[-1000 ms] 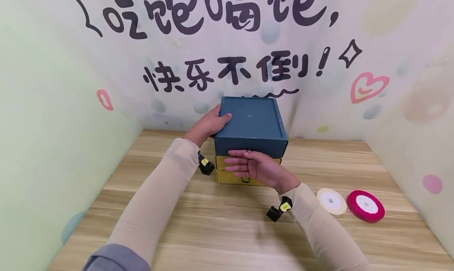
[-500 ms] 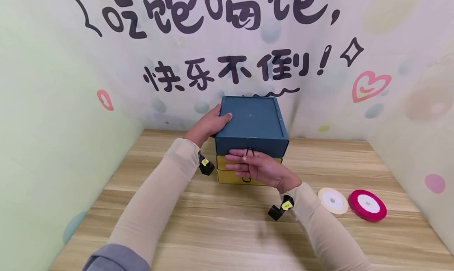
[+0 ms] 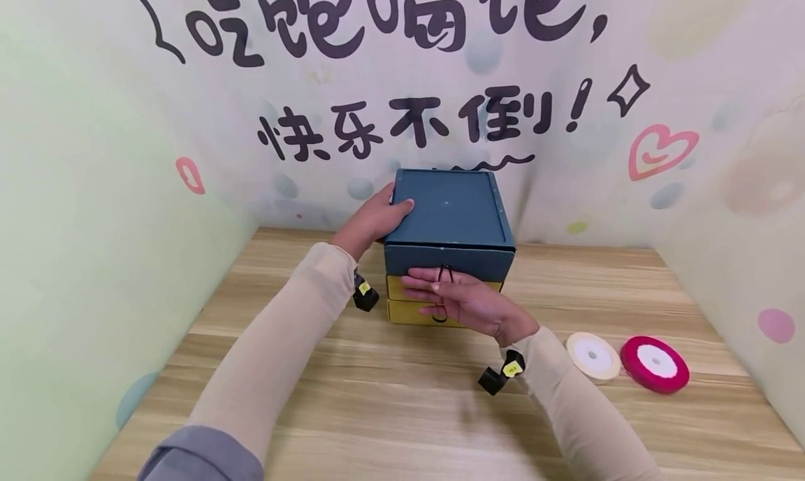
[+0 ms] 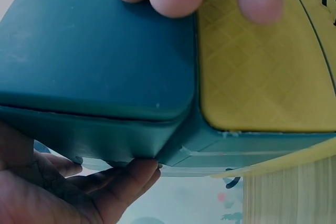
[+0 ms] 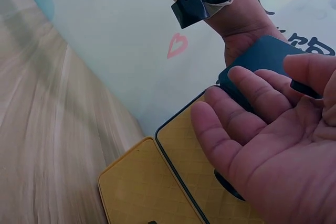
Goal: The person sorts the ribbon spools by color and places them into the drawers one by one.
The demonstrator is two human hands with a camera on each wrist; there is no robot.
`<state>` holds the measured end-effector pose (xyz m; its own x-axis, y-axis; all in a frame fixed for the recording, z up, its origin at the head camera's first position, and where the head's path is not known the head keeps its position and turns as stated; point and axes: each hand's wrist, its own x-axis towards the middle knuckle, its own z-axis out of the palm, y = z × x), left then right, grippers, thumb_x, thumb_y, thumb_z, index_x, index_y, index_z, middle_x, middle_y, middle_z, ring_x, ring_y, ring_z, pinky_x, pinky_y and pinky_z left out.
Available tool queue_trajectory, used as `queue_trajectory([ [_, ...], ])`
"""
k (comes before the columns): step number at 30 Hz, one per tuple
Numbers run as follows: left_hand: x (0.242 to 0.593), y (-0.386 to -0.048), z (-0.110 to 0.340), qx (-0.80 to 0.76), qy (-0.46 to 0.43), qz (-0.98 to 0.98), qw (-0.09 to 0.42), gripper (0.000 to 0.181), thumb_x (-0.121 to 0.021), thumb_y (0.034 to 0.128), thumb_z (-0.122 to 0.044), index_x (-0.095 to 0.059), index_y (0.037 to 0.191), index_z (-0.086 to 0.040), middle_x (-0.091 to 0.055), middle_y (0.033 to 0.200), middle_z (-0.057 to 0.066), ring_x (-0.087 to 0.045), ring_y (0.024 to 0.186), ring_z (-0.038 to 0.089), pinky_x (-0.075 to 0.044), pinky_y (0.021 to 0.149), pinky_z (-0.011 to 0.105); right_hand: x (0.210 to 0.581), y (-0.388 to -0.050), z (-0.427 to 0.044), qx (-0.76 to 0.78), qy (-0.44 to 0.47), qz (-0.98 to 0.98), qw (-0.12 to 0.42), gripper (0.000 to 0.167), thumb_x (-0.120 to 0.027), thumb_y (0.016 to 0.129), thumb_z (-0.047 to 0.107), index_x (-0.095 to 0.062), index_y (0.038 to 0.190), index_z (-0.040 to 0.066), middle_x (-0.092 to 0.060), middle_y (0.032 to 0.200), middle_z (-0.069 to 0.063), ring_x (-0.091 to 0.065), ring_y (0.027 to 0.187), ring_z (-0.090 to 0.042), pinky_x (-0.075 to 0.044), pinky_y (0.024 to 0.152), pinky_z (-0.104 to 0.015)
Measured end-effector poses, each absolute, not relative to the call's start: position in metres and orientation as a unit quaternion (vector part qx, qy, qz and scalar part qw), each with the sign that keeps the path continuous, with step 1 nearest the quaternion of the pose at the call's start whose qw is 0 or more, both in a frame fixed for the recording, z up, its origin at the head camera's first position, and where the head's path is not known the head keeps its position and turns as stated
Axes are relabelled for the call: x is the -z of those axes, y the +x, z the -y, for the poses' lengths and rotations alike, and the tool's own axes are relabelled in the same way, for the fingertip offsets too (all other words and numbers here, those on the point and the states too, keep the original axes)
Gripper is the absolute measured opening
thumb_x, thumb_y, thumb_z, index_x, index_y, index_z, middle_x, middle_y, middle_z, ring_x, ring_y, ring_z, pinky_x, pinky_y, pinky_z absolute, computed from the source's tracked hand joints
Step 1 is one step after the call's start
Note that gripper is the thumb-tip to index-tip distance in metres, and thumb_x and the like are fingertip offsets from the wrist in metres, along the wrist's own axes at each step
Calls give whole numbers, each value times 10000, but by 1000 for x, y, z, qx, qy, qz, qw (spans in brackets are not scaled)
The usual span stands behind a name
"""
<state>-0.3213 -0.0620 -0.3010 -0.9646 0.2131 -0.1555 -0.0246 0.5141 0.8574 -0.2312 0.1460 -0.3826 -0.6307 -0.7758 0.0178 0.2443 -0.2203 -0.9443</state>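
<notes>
A small drawer box (image 3: 446,205) with a blue top stands near the back wall. Its blue top drawer (image 3: 402,259) is slightly out, with a dark slit under the lid. Below it are two yellow drawers (image 3: 402,312) with black loop pulls. My left hand (image 3: 379,217) grips the box's left side, thumb on top; its other fingers are mostly hidden in the head view. In front of the drawers, my right hand (image 3: 465,299) holds the blue drawer's black loop pull (image 3: 446,270) between thumb and index finger, the other fingers fairly straight. Those fingers partly cover the yellow fronts.
A cream ribbon roll (image 3: 592,356) and a red ribbon roll (image 3: 656,364) lie on the wooden table (image 3: 352,411), right of the box. A printed wall (image 3: 339,187) rises close behind it. Black cameras (image 3: 493,381) are strapped to both wrists.
The blue drawer has come forward a little and a slit now shows under the lid. The right thumb has closed on the loop pull. The left hand keeps its hold on the box.
</notes>
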Motion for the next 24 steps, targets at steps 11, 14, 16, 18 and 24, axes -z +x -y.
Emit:
queue_trajectory([
  [11,300,-322,61,-484,48,-865,123,700,-474,1043,-419,-112,1614,-238,-236,1623,95,-313,1432,301,-310,1128,467,383,-224,-148,727,-272,-530,342,499,-408,1072,105,-285,1528,-57,-264,1569,-260,-326,1436,-318,-211,1138,-587],
  [14,300,-322,61,-485,48,-865,122,698,-475,1043,-419,-117,1614,-239,-240,1621,97,-316,1430,306,-311,1127,475,383,-223,-148,727,-275,-528,343,500,-406,1073,100,-278,1528,-61,-237,1571,-277,-323,1437,-316,-241,1137,-559],
  [16,300,-322,61,-485,49,-864,122,696,-474,1042,-422,-121,1613,-241,-245,1619,100,-324,1425,311,-318,1122,481,384,-222,-148,726,-278,-527,344,500,-401,1075,99,-272,1529,-65,-224,1571,-286,-320,1438,-317,-309,1124,-499],
  [18,300,-322,61,-487,50,-863,123,694,-474,1042,-424,-124,1613,-244,-249,1617,101,-334,1420,313,-327,1117,482,384,-221,-148,725,-280,-527,344,501,-401,1076,102,-268,1528,-68,-219,1570,-290,-320,1438,-316,-366,1099,-437],
  [24,301,-321,62,-490,54,-862,119,686,-474,1043,-420,-134,1611,-240,-259,1611,105,-350,1409,316,-341,1108,480,385,-218,-149,718,-283,-535,344,512,-423,1075,129,-280,1524,-70,-242,1568,-277,-321,1439,-317,-310,1126,-488],
])
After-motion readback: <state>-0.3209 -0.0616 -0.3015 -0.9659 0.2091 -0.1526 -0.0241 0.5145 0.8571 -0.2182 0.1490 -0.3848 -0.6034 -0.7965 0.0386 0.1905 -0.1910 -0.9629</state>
